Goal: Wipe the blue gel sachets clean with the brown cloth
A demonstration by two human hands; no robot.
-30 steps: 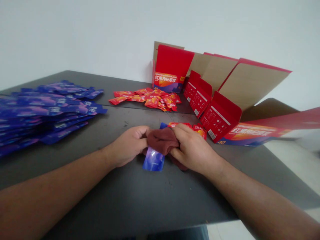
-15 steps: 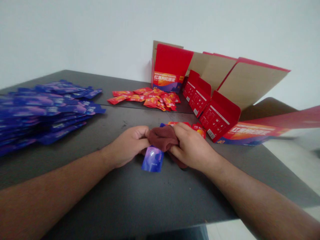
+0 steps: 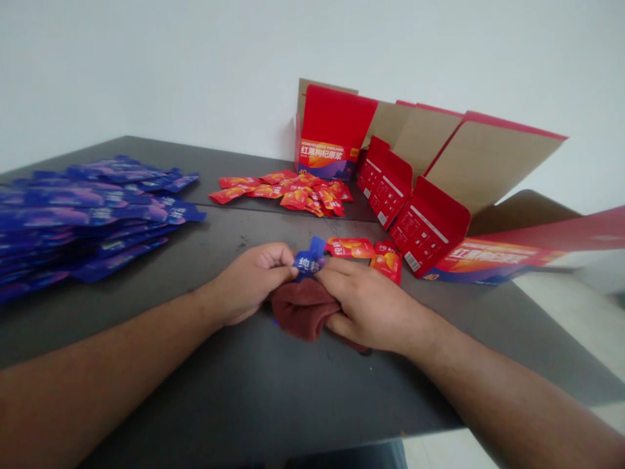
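Pinched in my left hand [image 3: 258, 280] is the left edge of a blue sachet [image 3: 308, 260], its top end with white lettering uncovered. My right hand [image 3: 366, 303] is closed on a brown cloth [image 3: 305, 309], which lies across the sachet's lower part and hides most of it. A sliver of blue shows under the cloth's left side. Just beyond my right hand, two red sachets [image 3: 350, 247] with orange pictures lie on the dark table [image 3: 254, 404].
Many blue sachets [image 3: 97, 215] are heaped at the left. A pile of red sachets [image 3: 293, 190] lies farther back. Open red cartons [image 3: 430, 225] with raised flaps line the right side, and another carton [image 3: 327, 156] stands at the back by the wall.
The cloth has slid down the blue sachet toward me with my right hand, uncovering its top end and covering its lower end. My left hand has hardly moved.
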